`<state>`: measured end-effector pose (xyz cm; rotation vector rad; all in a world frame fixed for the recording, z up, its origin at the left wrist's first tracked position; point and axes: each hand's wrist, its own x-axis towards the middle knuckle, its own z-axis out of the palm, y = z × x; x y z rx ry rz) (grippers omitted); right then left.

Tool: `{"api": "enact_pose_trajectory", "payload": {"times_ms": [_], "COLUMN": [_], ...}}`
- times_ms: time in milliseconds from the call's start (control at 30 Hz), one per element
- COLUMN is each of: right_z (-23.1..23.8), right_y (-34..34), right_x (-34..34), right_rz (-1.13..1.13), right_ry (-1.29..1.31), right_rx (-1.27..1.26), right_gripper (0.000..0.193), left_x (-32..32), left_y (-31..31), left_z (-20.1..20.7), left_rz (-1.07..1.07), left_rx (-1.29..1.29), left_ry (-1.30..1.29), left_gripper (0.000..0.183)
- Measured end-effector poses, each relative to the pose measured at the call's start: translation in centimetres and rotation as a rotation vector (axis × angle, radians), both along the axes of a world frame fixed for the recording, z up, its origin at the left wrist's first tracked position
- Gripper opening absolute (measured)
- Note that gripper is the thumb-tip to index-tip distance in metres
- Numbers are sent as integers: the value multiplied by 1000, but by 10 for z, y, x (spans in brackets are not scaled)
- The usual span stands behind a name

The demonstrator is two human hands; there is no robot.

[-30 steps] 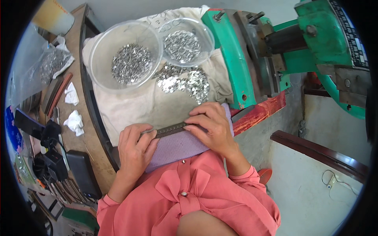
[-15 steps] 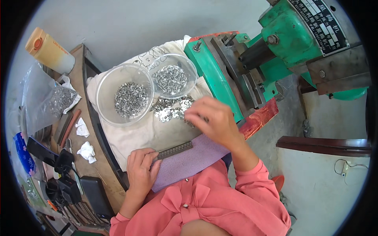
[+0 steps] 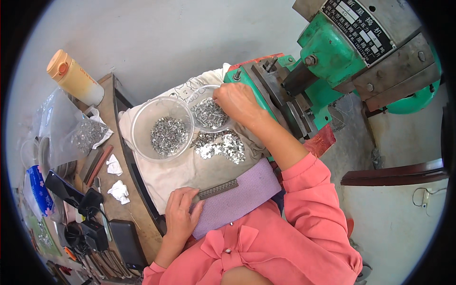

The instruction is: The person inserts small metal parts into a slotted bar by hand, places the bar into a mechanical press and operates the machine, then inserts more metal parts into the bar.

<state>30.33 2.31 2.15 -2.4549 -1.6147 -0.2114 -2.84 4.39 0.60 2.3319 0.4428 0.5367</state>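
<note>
My left hand (image 3: 181,216) grips the left end of a dark metal bar (image 3: 218,189) with a row of small notches or slots. The bar lies on a purple textured mat (image 3: 247,202) before my body. My right hand (image 3: 239,101) reaches over the rim of the smaller clear tub (image 3: 205,88), its bent fingertips down at the shiny slim metal pieces (image 3: 209,114) inside. Its fingers are closed; whatever they hold is hidden. Beside it stands a bigger clear tub (image 3: 138,142) with small grey metal parts (image 3: 168,136). A loose pile of flat shiny pieces (image 3: 221,147) lies in front of the tubs.
A green press (image 3: 327,57) with a steel bed stands at the right. Pale cloth (image 3: 159,178) covers the work surface. The bench at the left bears a yellow-white bottle (image 3: 76,80), a plastic bag of parts (image 3: 88,135), crumpled tissues (image 3: 118,191) and a black box-shaped object (image 3: 128,244).
My right hand has moved from above the loose pile, away from me, to the smaller tub. My left hand stays on the bar. The whole view has shifted a little.
</note>
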Motion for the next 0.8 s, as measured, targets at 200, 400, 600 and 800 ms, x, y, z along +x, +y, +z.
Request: {"api": "enact_pose_trajectory", "payload": {"times_ms": [200,400,600,800], "right_z": [-7,-11,-12,-14], "right_y": [2,6,9,16], "right_x": [1,3,1,1], "right_rz": [94,140,169,220], "right_ry": [-94,-150,-181,-265], "right_rx": [42,23,18,31], "right_gripper": [13,13,12,13], "left_x": [0,-2,-4,-5], "left_y": [1,2,1,2], "left_z": [1,3,7,25], "left_rz": [-15,-12,-21,30], "left_rx": [-26,-28,-27,-154], "left_ry": [-13,-19,-31,-48], "left_gripper": [40,41,42,39]}}
